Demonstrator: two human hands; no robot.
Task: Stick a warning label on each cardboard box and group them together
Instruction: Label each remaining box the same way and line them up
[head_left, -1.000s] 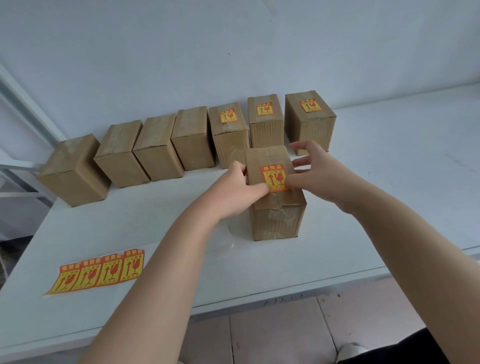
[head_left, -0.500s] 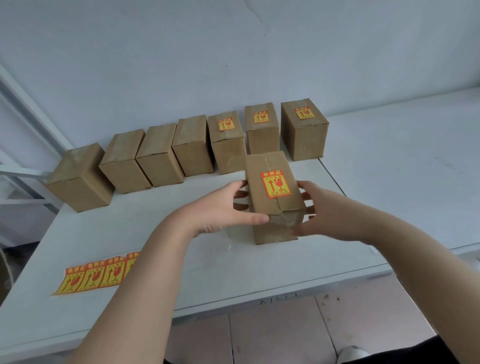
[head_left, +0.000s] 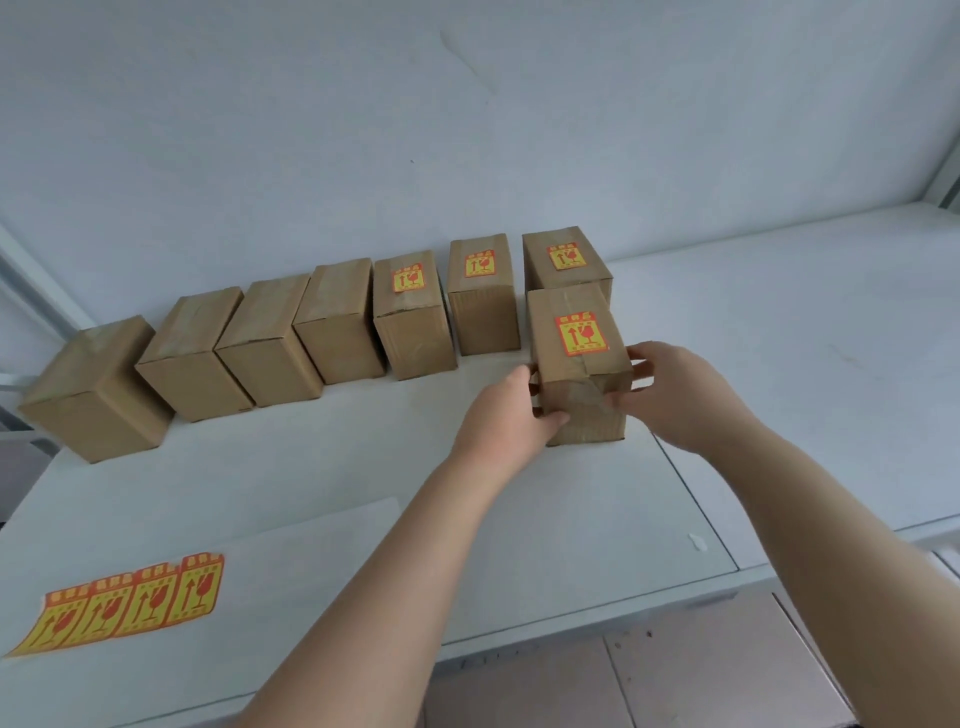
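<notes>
Strip of warning labels on the table, near left; seven boxes in a row behind, the right three labelled; left hand and right hand clasp a labelled eighth box by its sides, just before the row's right end

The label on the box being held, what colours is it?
The label is yellow with an orange-red border and red symbols; head view.
</notes>
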